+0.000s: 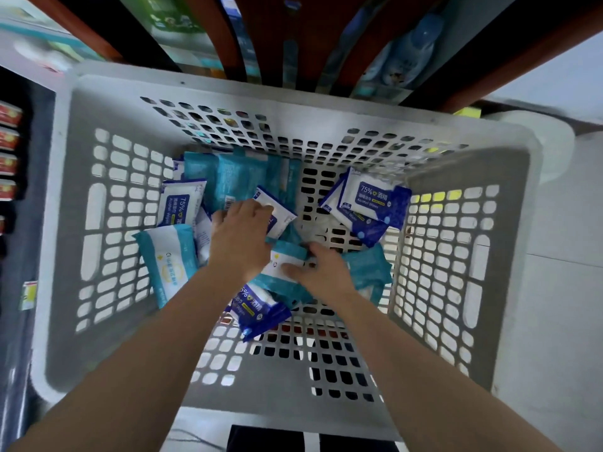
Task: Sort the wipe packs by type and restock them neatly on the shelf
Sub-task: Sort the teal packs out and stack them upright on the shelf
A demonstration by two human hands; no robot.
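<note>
A white perforated basket (65, 223) holds several wipe packs of two kinds: dark blue alcohol wipe packs (375, 199) and teal-and-white packs (169, 259). My left hand (239, 236) reaches into the middle of the pile and its fingers curl over a blue alcohol pack (279, 212). My right hand (321, 267) lies just to the right, with fingers and thumb closed on a teal-and-white pack (285, 261). More teal packs (235, 177) lean against the far wall. Another blue pack (257, 309) lies below my wrists.
Shelf uprights and shelves with blurred stock (404, 53) rise behind the basket. Red-labelled goods (8, 138) line a dark shelf at the left. Pale floor tiles (561, 288) lie to the right of the basket.
</note>
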